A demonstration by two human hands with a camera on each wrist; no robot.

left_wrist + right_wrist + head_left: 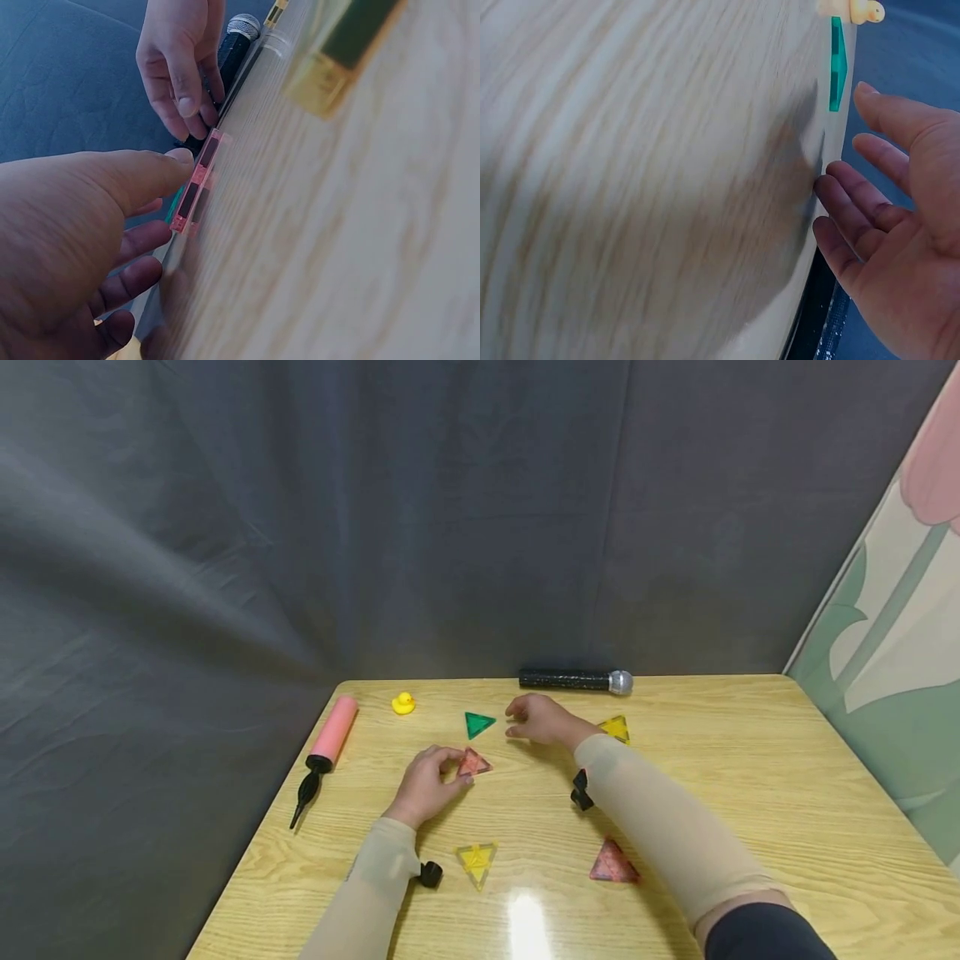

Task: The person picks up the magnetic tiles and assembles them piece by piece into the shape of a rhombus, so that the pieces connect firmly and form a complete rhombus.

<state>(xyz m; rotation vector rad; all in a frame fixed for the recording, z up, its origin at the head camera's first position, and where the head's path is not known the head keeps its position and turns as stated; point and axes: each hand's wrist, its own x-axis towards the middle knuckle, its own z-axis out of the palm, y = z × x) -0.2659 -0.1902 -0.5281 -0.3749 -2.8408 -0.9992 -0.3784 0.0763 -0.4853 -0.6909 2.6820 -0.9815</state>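
My left hand [429,783] is at a translucent red triangular magnetic tile [472,763], thumb and index finger on its edges as it lies on the table. In the left wrist view the thumb meets the tile's edge [196,180], while the other fingers spread loosely below. My right hand [543,720] hovers over the table with fingers parted and nothing between them. Just left of its fingertips lies a green triangular tile [477,724], which the right wrist view shows edge-on, apart from the hand. A yellow triangular tile [617,728] is partly hidden behind the right wrist.
Nearer me lie another yellow tile [477,862] and another red tile [614,862]. A black microphone [566,680] lies at the back edge. Towards the left are a yellow rubber duck [403,703] and a pink-and-black hand pump [333,731]. A dark curtain [480,527] hangs behind the table.
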